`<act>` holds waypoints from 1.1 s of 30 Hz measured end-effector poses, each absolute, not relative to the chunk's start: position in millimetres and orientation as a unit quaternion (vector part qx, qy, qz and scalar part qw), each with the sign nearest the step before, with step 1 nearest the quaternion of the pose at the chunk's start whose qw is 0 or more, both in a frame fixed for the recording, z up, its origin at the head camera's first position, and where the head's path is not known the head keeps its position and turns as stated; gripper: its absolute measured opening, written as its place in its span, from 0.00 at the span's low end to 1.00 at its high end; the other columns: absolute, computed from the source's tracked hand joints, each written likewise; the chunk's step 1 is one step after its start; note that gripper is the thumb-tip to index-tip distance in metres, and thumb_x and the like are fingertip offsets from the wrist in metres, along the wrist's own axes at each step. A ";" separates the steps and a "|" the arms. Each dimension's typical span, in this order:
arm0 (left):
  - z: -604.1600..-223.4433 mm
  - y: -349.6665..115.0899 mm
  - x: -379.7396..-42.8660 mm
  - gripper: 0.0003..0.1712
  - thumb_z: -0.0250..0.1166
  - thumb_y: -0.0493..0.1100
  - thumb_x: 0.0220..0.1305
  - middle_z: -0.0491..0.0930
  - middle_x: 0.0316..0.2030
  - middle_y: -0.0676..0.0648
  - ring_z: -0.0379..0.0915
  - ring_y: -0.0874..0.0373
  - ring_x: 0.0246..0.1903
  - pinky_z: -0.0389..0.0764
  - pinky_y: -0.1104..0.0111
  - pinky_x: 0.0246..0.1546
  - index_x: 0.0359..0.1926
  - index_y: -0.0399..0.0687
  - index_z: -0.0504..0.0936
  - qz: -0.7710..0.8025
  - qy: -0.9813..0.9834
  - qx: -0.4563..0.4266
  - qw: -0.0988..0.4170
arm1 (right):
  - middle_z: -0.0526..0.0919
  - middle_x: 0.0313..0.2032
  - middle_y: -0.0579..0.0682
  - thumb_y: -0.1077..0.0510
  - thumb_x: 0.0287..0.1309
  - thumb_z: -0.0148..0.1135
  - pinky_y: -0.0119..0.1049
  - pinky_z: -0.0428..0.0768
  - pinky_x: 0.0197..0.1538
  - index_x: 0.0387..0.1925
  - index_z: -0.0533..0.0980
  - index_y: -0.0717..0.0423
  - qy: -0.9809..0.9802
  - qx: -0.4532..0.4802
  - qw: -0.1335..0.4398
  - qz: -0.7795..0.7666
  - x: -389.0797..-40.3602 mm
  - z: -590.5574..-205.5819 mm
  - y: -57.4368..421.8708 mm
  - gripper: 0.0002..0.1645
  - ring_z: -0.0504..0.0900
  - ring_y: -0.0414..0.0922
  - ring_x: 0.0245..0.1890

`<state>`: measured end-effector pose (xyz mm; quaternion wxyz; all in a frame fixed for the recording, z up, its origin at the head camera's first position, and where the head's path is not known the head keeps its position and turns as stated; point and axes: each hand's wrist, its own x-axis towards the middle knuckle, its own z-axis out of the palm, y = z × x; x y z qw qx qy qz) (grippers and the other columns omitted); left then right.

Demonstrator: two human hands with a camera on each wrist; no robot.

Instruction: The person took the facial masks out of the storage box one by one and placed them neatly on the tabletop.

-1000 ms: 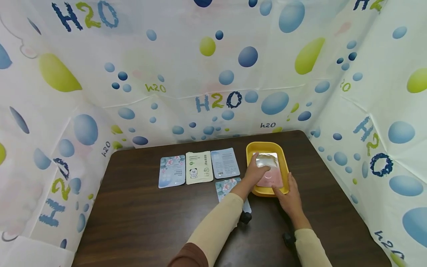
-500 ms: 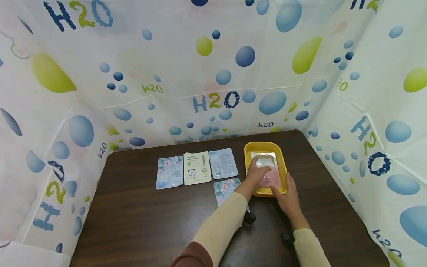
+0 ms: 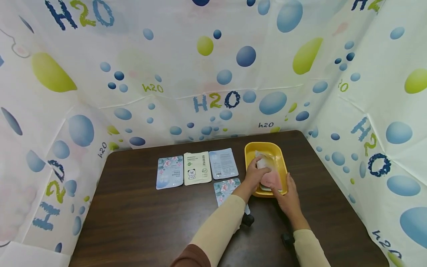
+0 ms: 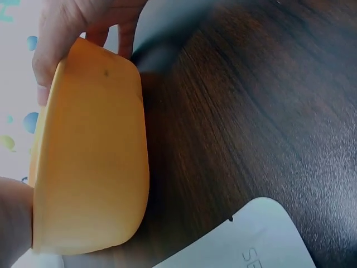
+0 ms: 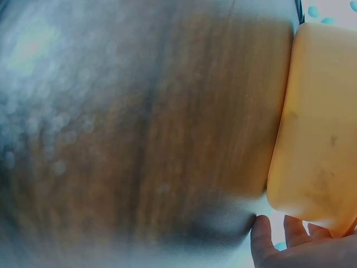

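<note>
A pink-and-silver packet [image 3: 271, 178], blurred, is inside the yellow tray [image 3: 282, 155], with pale packet edges showing beneath it. My left hand [image 3: 254, 175] reaches over the tray's left side and grips the packet by its left edge, thumb across the top. At the near right corner my right hand [image 3: 289, 200] holds the tray, its thumb over the rim and fingers along the outside. The left wrist view shows that right hand [image 4: 83, 33] curled round the yellow wall [image 4: 100, 151]. Fingers [image 5: 261, 240] appear below the tray [image 5: 318, 128] in the right wrist view.
Left of the tray lie a blue floral packet [image 3: 170, 172], a cream packet with a bear [image 3: 198, 168] and a pale blue packet [image 3: 223, 164] in a row. Another floral packet [image 3: 227, 188] is partly under my left forearm. A printed cloth [image 3: 173, 55] surrounds the dark table [image 3: 140, 218].
The pink packet, flat in the tray earlier, has shifted and tilted under my left hand, baring pale edges beneath. My right hand stays on the tray.
</note>
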<state>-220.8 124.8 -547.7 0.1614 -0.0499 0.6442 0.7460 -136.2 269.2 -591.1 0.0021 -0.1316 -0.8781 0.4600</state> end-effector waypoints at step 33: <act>-541.5 110.1 -219.2 0.35 0.68 0.43 0.62 0.74 0.68 0.44 0.74 0.53 0.56 0.78 0.56 0.63 0.70 0.48 0.74 0.690 0.702 0.021 0.175 | 0.41 0.81 0.63 0.39 0.68 0.61 0.64 0.51 0.78 0.82 0.34 0.55 -0.880 -0.121 0.010 0.459 -134.9 -592.9 268.9 0.61 0.49 0.65 0.79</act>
